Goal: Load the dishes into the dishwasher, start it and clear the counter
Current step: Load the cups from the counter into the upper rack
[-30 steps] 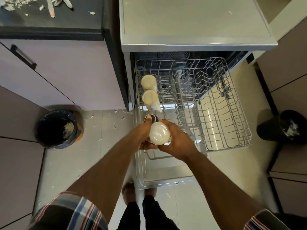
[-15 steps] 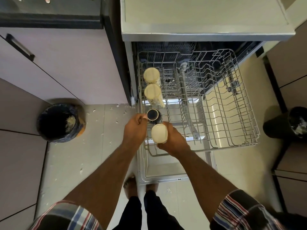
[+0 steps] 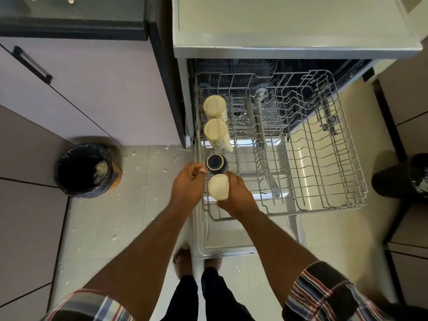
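The dishwasher's upper wire rack [image 3: 324,172] is pulled out over the open door. Down its left side stand two upturned cream mugs [image 3: 214,106] [image 3: 215,130], then a dark blue cup [image 3: 215,162]. My right hand [image 3: 236,195] grips another upturned cream cup [image 3: 217,187] from its right side, at the rack's near-left corner just in front of the dark cup. My left hand [image 3: 188,181] has its fingers curled round the rack's left rim, with the thumb beside the dark cup.
The open dishwasher door [image 3: 231,242] lies flat above my feet. A black-lined bin [image 3: 83,170] stands on the floor at left, another dark bin [image 3: 403,179] at right. Food scraps dot the tiles. The dark counter [image 3: 69,17] runs along the top left.
My right hand has lowered the cream cup into the rack in front of the dark cup. My left hand has left the cup and taken the rack's left rim.
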Demonstrator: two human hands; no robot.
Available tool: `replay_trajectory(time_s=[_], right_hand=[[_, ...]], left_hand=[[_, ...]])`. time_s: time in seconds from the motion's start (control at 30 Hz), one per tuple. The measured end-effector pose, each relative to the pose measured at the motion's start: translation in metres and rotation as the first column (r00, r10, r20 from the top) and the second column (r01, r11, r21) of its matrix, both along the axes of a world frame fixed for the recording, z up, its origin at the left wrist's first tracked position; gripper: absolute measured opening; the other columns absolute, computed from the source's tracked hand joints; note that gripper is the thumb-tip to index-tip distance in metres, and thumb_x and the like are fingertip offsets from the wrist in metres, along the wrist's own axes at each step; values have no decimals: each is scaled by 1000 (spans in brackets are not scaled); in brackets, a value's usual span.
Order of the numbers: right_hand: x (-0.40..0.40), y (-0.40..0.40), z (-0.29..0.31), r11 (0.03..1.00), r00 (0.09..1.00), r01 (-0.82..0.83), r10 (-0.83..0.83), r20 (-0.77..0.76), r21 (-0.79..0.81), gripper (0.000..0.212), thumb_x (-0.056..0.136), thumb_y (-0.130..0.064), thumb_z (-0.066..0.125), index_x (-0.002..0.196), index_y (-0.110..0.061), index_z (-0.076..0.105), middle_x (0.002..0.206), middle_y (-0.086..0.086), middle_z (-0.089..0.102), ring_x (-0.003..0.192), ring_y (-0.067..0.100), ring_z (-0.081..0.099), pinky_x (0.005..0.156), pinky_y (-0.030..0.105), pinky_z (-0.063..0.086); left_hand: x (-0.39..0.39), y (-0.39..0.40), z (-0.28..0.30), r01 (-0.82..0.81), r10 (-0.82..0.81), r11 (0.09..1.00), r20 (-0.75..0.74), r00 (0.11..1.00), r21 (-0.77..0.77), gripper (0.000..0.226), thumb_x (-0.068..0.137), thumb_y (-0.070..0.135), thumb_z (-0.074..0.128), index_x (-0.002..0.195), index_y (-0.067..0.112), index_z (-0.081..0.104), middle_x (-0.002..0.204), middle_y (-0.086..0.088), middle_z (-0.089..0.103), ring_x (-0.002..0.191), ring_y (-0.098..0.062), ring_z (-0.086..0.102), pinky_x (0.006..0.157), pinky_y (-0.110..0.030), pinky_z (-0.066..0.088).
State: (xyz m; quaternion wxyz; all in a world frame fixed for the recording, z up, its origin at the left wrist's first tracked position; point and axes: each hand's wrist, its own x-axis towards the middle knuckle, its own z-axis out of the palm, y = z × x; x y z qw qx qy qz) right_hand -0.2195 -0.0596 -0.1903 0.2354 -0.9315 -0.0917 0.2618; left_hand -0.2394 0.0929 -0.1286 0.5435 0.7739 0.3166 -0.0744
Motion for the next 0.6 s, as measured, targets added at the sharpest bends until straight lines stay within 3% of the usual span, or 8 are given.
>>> replay_trajectory(time_s=[0.13, 0.23, 0.3, 0.43, 0.6], right_hand=[[2, -3, 11, 1000, 997, 4, -3, -72, 6, 103, 78, -17, 82, 158, -17, 17, 157, 11, 34, 135, 36, 46, 104, 49, 48], [2, -6, 20, 1000, 996, 3, -4, -84, -8, 103, 80, -13, 79, 159, -14, 13, 159, 13, 32, 140, 35, 41, 110, 47, 43], [2, -6, 29, 1000, 998, 11, -12, -62, -27, 98, 82, -16, 77, 159, -11, 16, 158, 14, 33, 140, 35, 40, 111, 47, 42], [2, 0, 53, 997, 1000, 14, -14, 3, -71, 85, 85, -14, 65, 157, -10, 21, 159, 11, 31, 144, 31, 32, 112, 44, 39], [1, 14, 89, 990, 989, -36, 55, 136, -139, 78, 89, -21, 64, 156, -12, 25, 159, 9, 30, 146, 26, 28, 115, 39, 34]], left_hand=[[-2, 1, 3, 46, -46, 998, -2, 999, 38, 23, 103, 26, 51, 123, 20, 61, 104, 9, 63, 98, -10, 59, 70, -13, 40], [-7, 3, 2, 116, -117, 985, 5, 993, 124, 34, 102, 25, 54, 135, 18, 56, 130, 0, 61, 120, -16, 56, 94, -25, 44], [-13, 7, 1, 175, -183, 961, 18, 983, 215, 45, 101, 25, 56, 144, 18, 48, 146, -2, 51, 135, -19, 46, 109, -31, 37], [-22, 14, 3, 371, -378, 853, -55, 924, 367, 68, 101, 35, 54, 158, 19, 22, 166, -2, 20, 154, -22, 13, 123, -40, 21], [-24, 19, 23, 511, -476, 718, -202, 856, 473, 78, 103, 50, 41, 160, 22, -3, 168, 2, -10, 154, -23, -14, 125, -48, 4]])
